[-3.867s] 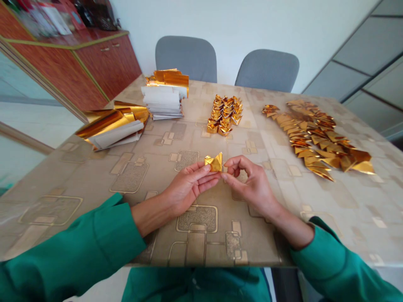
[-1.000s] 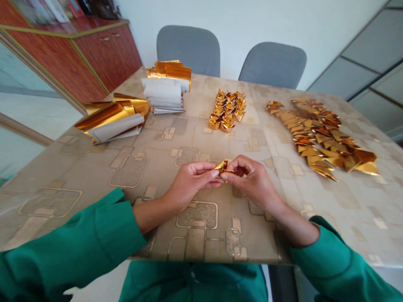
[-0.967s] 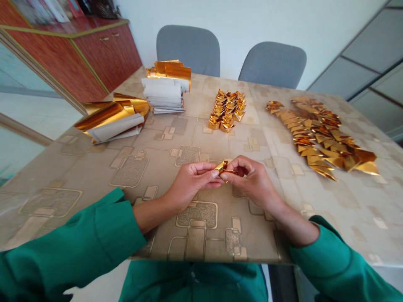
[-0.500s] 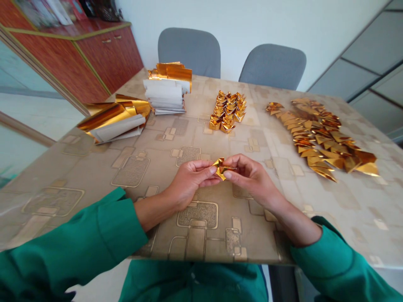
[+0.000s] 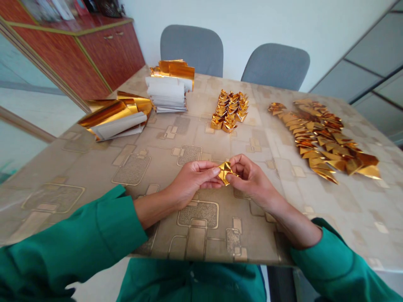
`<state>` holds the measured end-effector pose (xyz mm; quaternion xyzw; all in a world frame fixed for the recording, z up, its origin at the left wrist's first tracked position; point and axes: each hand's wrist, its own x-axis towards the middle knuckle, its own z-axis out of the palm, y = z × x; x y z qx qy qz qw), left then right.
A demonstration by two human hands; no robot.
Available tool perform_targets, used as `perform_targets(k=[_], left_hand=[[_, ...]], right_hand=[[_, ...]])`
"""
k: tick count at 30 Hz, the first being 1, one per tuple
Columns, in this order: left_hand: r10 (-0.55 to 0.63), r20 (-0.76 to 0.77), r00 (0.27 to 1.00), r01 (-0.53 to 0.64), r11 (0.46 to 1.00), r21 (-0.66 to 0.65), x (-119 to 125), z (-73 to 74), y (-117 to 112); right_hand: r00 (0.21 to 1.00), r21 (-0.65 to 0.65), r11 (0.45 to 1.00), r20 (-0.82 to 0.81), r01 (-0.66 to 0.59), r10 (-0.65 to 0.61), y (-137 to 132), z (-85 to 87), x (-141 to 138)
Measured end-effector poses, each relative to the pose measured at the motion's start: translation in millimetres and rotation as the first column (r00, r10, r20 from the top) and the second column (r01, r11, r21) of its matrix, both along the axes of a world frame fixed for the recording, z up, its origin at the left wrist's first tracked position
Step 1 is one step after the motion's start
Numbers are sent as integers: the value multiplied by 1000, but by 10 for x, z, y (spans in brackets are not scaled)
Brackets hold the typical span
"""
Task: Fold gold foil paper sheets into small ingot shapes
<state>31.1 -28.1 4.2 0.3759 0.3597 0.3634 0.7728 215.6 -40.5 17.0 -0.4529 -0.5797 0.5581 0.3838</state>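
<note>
Between both hands, above the near middle of the table, is a small folded gold foil paper piece (image 5: 224, 171). My left hand (image 5: 193, 179) pinches its left side with thumb and fingers. My right hand (image 5: 250, 178) grips its right side, the thumb low on the front and the fingers curled behind. Beyond the hands stand rows of folded gold paper ingots (image 5: 229, 110), packed close together. Over on the right lie overlapping lines of flatter, pointed gold paper folds (image 5: 324, 140).
A patterned cloth covers the table (image 5: 151, 167). At the back left are a stack of rolled gold-and-white papers (image 5: 166, 94) and a loose pile of gold sheets (image 5: 118, 117). Two grey chairs (image 5: 192, 48) stand behind the table, with a reddish wooden cabinet (image 5: 103, 54) at the left.
The gold piece has turned between my fingers and now shows a flatter, shinier face instead of its open hollow. Both hands keep their hold in nearly the same place.
</note>
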Motion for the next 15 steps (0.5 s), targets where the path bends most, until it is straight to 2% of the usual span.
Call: perform_targets(k=[6,9,15], left_hand=[[-50,-11,999,50,999,16,-3,1,-12],[-35,-5,999,35,999,21,-4,2,-17],[-36,4,999,36,999,25,-3,2,-18]], right_hand=[[999,-37,998,-30,-46,45,-7,14,14],[996,-24,997,-57,-69,67,3,6,33],[999,19,999,16,-48,47,-1,17,29]])
